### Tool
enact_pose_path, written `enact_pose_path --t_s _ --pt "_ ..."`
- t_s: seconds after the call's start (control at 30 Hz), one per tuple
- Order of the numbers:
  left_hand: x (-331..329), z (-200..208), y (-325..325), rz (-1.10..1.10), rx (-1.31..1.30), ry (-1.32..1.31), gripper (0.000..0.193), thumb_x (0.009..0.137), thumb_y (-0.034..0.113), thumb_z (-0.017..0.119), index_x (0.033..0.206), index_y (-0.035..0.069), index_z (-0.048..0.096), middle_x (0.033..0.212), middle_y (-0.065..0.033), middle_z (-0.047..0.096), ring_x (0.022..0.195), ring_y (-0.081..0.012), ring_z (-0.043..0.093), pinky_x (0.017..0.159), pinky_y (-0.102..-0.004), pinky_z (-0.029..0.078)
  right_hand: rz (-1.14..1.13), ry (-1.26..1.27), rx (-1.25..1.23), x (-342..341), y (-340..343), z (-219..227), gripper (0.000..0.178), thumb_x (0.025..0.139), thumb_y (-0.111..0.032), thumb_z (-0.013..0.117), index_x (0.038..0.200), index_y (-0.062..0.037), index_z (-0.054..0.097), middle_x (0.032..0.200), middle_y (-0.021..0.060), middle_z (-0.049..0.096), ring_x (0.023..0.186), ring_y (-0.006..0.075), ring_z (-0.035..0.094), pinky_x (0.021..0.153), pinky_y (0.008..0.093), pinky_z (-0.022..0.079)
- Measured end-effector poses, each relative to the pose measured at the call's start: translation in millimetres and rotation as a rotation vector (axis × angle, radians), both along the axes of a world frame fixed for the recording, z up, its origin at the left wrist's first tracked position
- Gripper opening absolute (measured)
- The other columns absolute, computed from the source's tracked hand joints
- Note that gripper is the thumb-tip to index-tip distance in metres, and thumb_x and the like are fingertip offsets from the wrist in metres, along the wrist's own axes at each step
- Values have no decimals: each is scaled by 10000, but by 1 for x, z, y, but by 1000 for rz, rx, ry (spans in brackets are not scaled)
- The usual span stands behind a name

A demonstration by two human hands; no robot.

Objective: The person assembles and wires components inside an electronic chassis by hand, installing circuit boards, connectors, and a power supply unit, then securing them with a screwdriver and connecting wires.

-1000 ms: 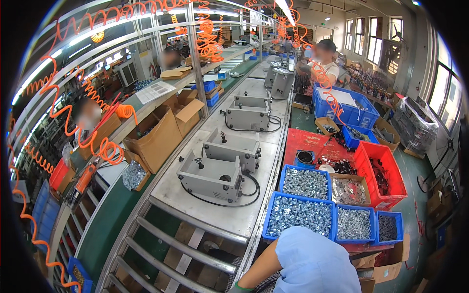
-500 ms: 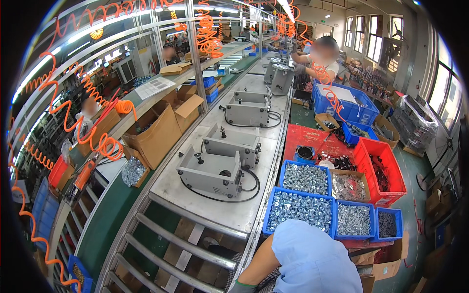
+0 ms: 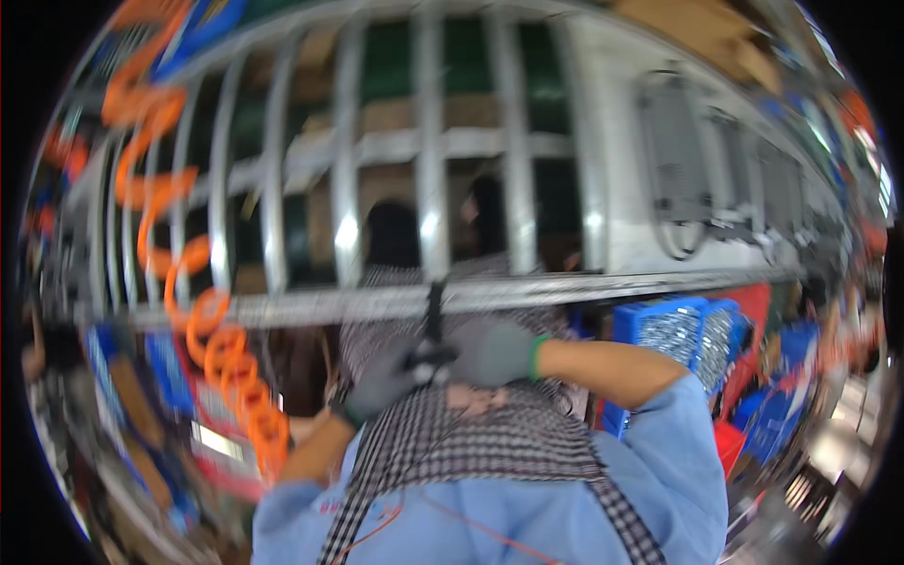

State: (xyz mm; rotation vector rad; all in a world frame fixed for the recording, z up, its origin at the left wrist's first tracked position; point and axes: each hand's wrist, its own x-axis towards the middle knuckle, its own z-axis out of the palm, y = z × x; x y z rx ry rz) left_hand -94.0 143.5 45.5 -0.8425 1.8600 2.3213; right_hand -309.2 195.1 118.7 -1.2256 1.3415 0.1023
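Observation:
Both my hands are in grey gloves and meet in front of my checked apron (image 3: 490, 438), close to the roller conveyor's near rail. My left hand (image 3: 381, 381) is closed around a small black part (image 3: 434, 356) with pale, shiny spots; motion blur hides its kind. A dark narrow piece rises from it toward the rail. Pressed up against the same part from the other side is my right hand (image 3: 494, 353), its fingers curled and mostly hidden. The glove on the right hand has a green cuff.
Metal rollers (image 3: 428, 207) span the conveyor ahead. Grey metal housings (image 3: 673, 151) with black cables stand on a pale plate at right. Blue bins (image 3: 664, 330) of small metal hardware sit beside a red bin (image 3: 727, 443). An orange coiled hose (image 3: 226, 353) hangs at left.
My view has swung left and down, so the rollers now lie straight ahead and the housings at right. Both hands have come into sight together, around a small black part.

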Motion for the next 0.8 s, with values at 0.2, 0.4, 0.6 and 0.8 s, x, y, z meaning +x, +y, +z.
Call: enact_pose_path --t_s 0.2,0.4,0.6,0.8 --pt "9 -3 17 146 -227 171 216 872 195 656 974 22 575 934 -108 617 824 -232 605 750 -349 485 -91 90 45 8 0 -4 487 777 -476 706 862 1 654 774 180 656 778 335 663 724 413 518" --pt "16 11 17 169 -29 35 210 864 157 670 986 8 587 908 -76 620 819 -158 607 752 -294 495 -248 32 -73 17 22 -10 394 801 -367 705 954 -16 613 736 163 644 745 324 663 692 409 523" --pt "14 8 15 148 82 -51 218 878 171 654 1000 0 596 1009 -107 629 921 -168 624 834 -305 503 -11 -9 -297 16 16 -4 197 882 -227 608 953 -46 638 719 154 640 721 336 652 659 420 517" --pt "12 8 13 135 -301 106 241 842 127 634 1027 -21 589 1300 -200 464 1152 -303 534 924 -374 481 -199 -221 -161 15 6 -5 225 887 -229 619 969 -25 668 694 152 629 662 255 643 624 373 505"
